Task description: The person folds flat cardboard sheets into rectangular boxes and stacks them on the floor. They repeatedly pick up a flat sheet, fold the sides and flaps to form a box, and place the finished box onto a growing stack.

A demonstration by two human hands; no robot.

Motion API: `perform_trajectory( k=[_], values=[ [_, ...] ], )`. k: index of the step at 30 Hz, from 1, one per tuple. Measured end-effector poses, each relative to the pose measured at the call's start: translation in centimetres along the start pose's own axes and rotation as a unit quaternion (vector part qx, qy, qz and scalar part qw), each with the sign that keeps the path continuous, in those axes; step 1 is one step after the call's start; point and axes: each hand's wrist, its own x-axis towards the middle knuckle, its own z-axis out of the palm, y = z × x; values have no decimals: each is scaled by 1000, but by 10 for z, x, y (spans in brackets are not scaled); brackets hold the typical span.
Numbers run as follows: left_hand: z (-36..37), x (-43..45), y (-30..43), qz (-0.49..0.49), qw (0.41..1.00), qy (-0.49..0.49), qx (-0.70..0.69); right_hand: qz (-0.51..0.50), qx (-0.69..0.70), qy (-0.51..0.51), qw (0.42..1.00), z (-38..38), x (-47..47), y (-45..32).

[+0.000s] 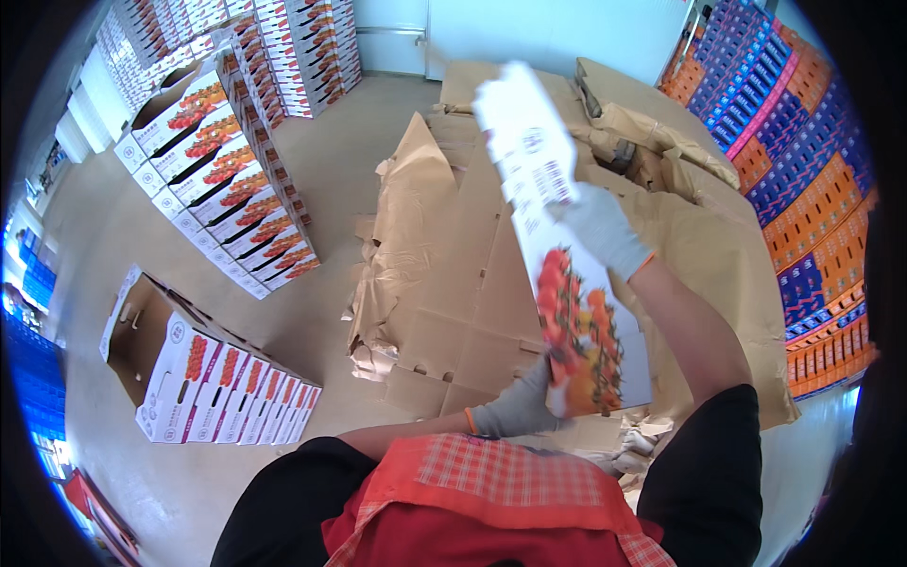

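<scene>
A white cardboard box piece (588,312) printed with tomatoes is held up at a slant over the brown cardboard, its far end blurred. My gloved left hand (521,404) grips its near lower corner. My gloved right hand (606,223) holds its right side about halfway up, near printed marks. I cannot tell whether the piece is one flat sheet or a folded one. Below it spreads a pile of flat brown cardboard (439,340) with brown wrapping paper (418,198) around its edges.
Stacked tomato-printed boxes (234,198) stand at the upper left, and another nested stack (212,383) is nearer at the lower left. More printed boxes (312,57) rise behind. Orange and blue cartons (808,191) are piled at the right. A pale wall (553,35) closes the back.
</scene>
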Motion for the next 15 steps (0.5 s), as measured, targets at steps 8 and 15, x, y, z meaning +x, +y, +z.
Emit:
perform_trajectory(
  k=[8,15],
  values=[
    [-121,-37,34,208,908,69,356,4,-450,-76,890,40,-47,141],
    [-259,-36,-12,-57,553,-92,826,-97,-366,-145,914,33,-178,191]
  ],
)
